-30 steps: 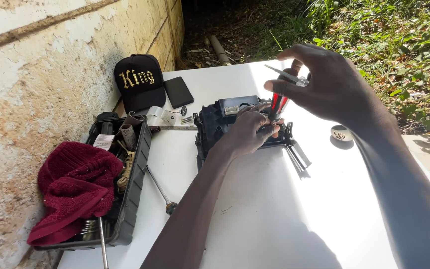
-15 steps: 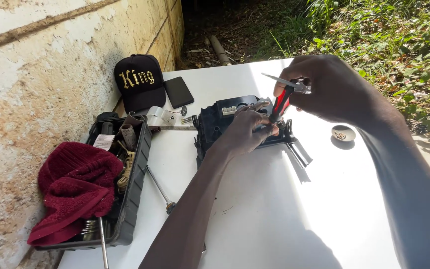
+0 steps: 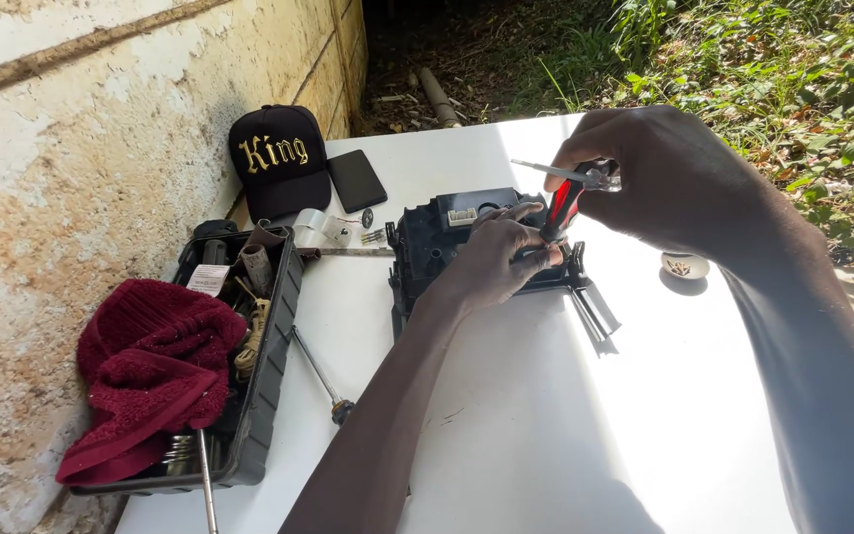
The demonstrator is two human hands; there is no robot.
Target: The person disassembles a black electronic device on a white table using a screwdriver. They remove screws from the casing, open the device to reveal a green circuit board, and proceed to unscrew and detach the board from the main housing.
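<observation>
- Gripping the red-and-black screwdriver, the right hand was clenched around its handle, tip down at the black plastic housing on the white tabletop.
- Left hand pressed on the housing, fingers curled against it by the tip.
- Judging from the head view, fastener work looked mid-way: loose screws lay nearby, the housing not opened.
- Another screwdriver lay beside the tool tray.

White table outdoors beside a wall. Lying on it: black cap, dark phone, open black toolbox, screwdriver, black plastic unit, a few loose screws, small round dish at right.
</observation>
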